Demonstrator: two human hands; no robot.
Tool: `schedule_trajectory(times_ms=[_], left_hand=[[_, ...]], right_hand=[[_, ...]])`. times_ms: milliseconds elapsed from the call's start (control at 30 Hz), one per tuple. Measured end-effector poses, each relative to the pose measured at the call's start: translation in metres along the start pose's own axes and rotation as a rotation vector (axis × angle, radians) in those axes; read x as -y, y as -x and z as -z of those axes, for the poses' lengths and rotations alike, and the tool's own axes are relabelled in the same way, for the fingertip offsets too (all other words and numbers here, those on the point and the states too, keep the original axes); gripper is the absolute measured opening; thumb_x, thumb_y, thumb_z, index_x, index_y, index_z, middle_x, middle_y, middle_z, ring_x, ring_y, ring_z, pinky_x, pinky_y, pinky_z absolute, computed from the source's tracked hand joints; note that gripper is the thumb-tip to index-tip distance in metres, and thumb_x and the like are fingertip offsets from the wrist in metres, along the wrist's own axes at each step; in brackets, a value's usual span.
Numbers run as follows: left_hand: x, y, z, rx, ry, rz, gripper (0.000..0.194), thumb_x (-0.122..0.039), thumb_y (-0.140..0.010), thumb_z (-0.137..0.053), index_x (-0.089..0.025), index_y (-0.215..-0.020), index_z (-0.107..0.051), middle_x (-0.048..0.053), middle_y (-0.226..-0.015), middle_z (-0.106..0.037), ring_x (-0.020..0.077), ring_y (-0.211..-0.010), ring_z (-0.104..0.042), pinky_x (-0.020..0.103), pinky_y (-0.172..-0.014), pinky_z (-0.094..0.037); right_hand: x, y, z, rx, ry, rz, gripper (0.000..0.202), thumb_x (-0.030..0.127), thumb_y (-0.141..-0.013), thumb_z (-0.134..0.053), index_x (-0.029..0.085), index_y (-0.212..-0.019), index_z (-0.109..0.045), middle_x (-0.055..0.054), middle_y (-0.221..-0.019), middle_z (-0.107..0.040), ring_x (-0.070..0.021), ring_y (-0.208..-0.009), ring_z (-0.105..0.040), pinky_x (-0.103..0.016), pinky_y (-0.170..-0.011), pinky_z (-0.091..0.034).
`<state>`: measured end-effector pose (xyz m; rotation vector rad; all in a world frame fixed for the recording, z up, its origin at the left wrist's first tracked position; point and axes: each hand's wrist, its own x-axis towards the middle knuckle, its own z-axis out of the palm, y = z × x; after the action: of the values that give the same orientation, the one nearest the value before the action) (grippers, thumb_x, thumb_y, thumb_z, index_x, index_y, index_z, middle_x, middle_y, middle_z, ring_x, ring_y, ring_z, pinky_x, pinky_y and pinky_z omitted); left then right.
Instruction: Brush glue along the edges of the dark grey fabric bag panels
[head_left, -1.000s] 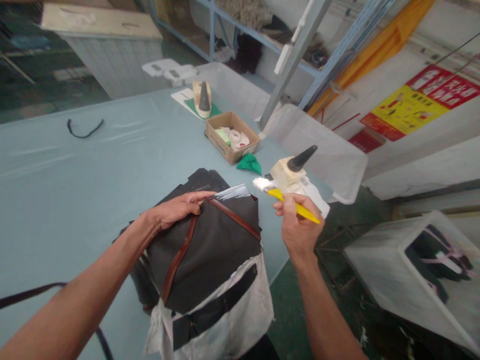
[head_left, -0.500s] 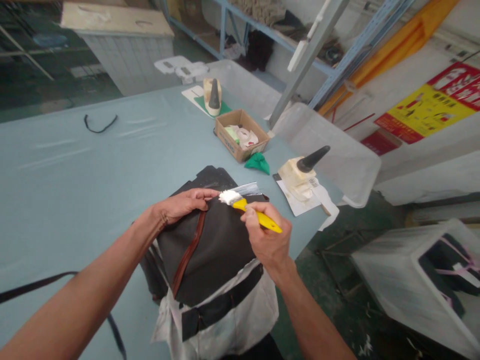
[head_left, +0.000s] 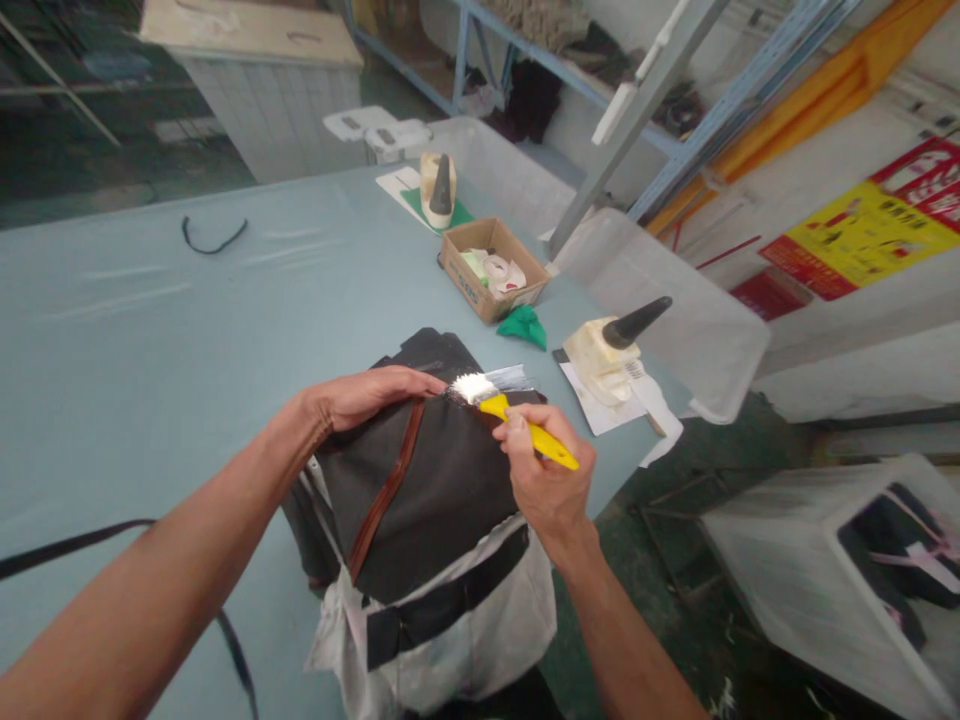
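Note:
A dark fabric piece with brown leather trim [head_left: 427,480] lies on a stack of similar pieces at the near edge of the pale blue table [head_left: 150,330]. My left hand [head_left: 367,395] presses flat on its top edge, fingers pointing right. My right hand [head_left: 547,480] grips a yellow-handled brush [head_left: 517,420]. The brush's white bristles touch the piece's top corner, beside a shiny wet strip. A white apron with a black strap hangs below the stack.
A cream glue bottle with a black cone spout [head_left: 611,345] stands on paper to the right. Behind it are a green rag [head_left: 525,325], a cardboard box [head_left: 491,270] and a second bottle [head_left: 439,195]. Translucent bins [head_left: 675,320] flank the table's right edge.
My right hand has brought the brush from near the glue bottle leftward onto the piece's top corner. My left hand has stayed pressed on the fabric.

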<state>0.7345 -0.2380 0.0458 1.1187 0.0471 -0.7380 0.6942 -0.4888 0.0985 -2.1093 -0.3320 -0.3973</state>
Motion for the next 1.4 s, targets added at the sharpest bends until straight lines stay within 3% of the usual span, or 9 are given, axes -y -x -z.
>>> schedule_trajectory(times_ms=[67,167,300,400,633,733,967,1267,1400], left_hand=[[-0.007,0.004,0.003,0.052,0.011,0.081,0.037,-0.044,-0.089,-0.068,-0.013,-0.106,-0.082,0.013,-0.111,-0.081,0.0260,-0.095,-0.074,0.032,-0.091,-0.058],[-0.015,0.010,0.002,0.149,0.070,0.155,0.059,-0.053,-0.101,-0.048,-0.006,-0.124,-0.075,0.017,-0.114,-0.080,0.0268,-0.094,-0.074,0.033,-0.087,-0.057],[-0.014,0.015,-0.004,0.137,0.158,0.119,0.068,-0.051,-0.109,-0.029,-0.002,-0.129,-0.071,0.017,-0.110,-0.080,0.0243,-0.090,-0.072,0.030,-0.084,-0.057],[-0.008,0.015,-0.005,0.128,0.217,0.113,0.075,-0.055,-0.110,-0.022,-0.002,-0.127,-0.072,0.017,-0.107,-0.080,0.0234,-0.089,-0.073,0.030,-0.085,-0.056],[-0.001,0.008,0.003,0.124,0.227,0.122,0.071,-0.070,-0.099,-0.046,-0.010,-0.123,-0.076,0.015,-0.116,-0.080,0.0251,-0.096,-0.074,0.032,-0.091,-0.057],[0.000,0.006,0.002,0.134,0.214,0.115,0.072,-0.074,-0.094,-0.051,-0.012,-0.119,-0.078,0.014,-0.114,-0.080,0.0258,-0.096,-0.074,0.032,-0.089,-0.058],[-0.002,0.011,0.007,0.173,0.189,0.140,0.081,-0.076,-0.099,-0.034,-0.011,-0.123,-0.074,0.015,-0.111,-0.080,0.0230,-0.087,-0.074,0.028,-0.079,-0.059],[-0.008,0.038,0.039,0.194,-0.089,0.228,0.082,-0.080,-0.096,-0.037,-0.012,-0.116,-0.079,0.019,-0.106,-0.080,0.0308,-0.088,-0.073,0.037,-0.077,-0.060],[-0.003,0.050,0.040,0.104,-0.060,0.230,0.083,-0.083,-0.093,-0.036,-0.015,-0.108,-0.081,0.018,-0.102,-0.080,0.0313,-0.086,-0.072,0.038,-0.074,-0.061]], right_hand=[[0.007,0.005,-0.001,0.013,0.011,0.056,0.017,0.034,-0.097,-0.060,0.021,-0.092,-0.070,-0.002,-0.074,-0.077,-0.0169,-0.061,-0.074,-0.026,-0.062,-0.060],[0.021,0.014,-0.010,0.019,0.058,0.125,0.016,0.030,-0.097,-0.059,0.022,-0.089,-0.070,-0.002,-0.074,-0.078,-0.0178,-0.064,-0.075,-0.027,-0.064,-0.060],[0.034,0.022,-0.028,0.072,0.068,0.213,0.019,0.026,-0.097,-0.056,0.022,-0.084,-0.069,-0.001,-0.070,-0.076,-0.0161,-0.058,-0.072,-0.025,-0.060,-0.057],[0.029,0.022,-0.026,0.080,0.048,0.225,0.018,0.026,-0.098,-0.057,0.022,-0.086,-0.069,-0.001,-0.073,-0.077,-0.0160,-0.061,-0.074,-0.024,-0.062,-0.057],[0.005,0.010,0.000,-0.060,0.165,0.077,0.018,0.034,-0.098,-0.059,0.021,-0.090,-0.070,-0.002,-0.075,-0.078,-0.0175,-0.063,-0.074,-0.026,-0.063,-0.058],[0.012,0.015,-0.008,-0.006,0.120,0.115,0.016,0.031,-0.098,-0.059,0.021,-0.091,-0.070,-0.003,-0.077,-0.079,-0.0179,-0.065,-0.075,-0.026,-0.064,-0.059],[0.039,0.033,-0.035,0.129,0.016,0.248,0.018,0.023,-0.098,-0.055,0.021,-0.086,-0.068,0.000,-0.073,-0.076,-0.0147,-0.060,-0.073,-0.024,-0.062,-0.056],[0.014,0.021,-0.036,0.065,0.103,0.162,0.016,0.028,-0.100,-0.059,0.020,-0.090,-0.070,-0.002,-0.076,-0.077,-0.0159,-0.062,-0.073,-0.024,-0.062,-0.054],[0.022,0.026,-0.049,0.111,0.089,0.258,0.016,0.025,-0.100,-0.058,0.020,-0.088,-0.068,-0.001,-0.073,-0.075,-0.0150,-0.060,-0.071,-0.024,-0.062,-0.053]])
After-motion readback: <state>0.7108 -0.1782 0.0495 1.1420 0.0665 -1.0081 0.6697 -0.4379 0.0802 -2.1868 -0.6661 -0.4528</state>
